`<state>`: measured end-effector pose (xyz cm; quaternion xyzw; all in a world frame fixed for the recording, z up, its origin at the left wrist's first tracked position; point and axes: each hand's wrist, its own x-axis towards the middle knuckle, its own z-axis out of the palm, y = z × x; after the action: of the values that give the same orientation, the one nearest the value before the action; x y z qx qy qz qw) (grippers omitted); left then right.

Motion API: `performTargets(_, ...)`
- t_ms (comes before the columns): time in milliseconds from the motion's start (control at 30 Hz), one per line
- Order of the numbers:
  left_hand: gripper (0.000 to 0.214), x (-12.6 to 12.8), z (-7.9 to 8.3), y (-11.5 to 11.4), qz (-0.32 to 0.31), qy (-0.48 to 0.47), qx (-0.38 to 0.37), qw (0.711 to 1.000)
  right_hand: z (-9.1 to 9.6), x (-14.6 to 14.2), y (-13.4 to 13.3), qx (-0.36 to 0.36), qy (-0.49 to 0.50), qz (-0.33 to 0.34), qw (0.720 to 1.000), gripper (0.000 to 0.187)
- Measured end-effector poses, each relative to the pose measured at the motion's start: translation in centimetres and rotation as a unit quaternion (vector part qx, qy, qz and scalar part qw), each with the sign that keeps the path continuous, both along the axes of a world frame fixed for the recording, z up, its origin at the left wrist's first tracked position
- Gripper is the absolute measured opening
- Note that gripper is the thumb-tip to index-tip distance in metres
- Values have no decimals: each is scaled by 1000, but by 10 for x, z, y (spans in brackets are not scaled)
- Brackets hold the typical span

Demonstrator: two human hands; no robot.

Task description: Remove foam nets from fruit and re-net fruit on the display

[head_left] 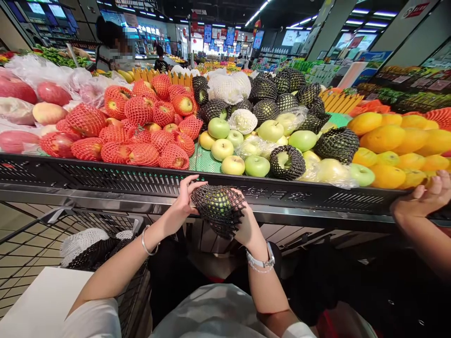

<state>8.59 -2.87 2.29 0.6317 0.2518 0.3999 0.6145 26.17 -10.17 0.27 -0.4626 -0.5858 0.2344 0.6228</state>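
A green apple in a black foam net [218, 206] is held between my two hands, just in front of the display's edge. My left hand [183, 202] grips the net's left side, thumb and fingers closed on it. On the other side, my right hand [247, 223] presses against the net, with its fingers partly hidden behind it. Beyond them lie bare green apples [257, 165], some in clear plastic, and another netted apple [287, 162]. Black-netted fruit [265, 111] is piled further back.
A black crate wall [105, 176] runs along the display's front. Red-netted apples [141, 152] fill the left, oranges [384, 136] the right. A wire cart [31, 239] holding empty foam nets [84, 241] stands at lower left. Another person's hand [423, 197] rests at the right edge.
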Motion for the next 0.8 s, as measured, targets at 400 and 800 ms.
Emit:
performTargets(400, 45, 12, -5, -6, -8, -79, -294, 952, -13, -10, 9, 242, 16, -85, 966, 40)
performTargets(800, 57, 9, -4, -20, 12, -84, -78, 993, -15, -14, 7, 226, -118, -132, 958, 37)
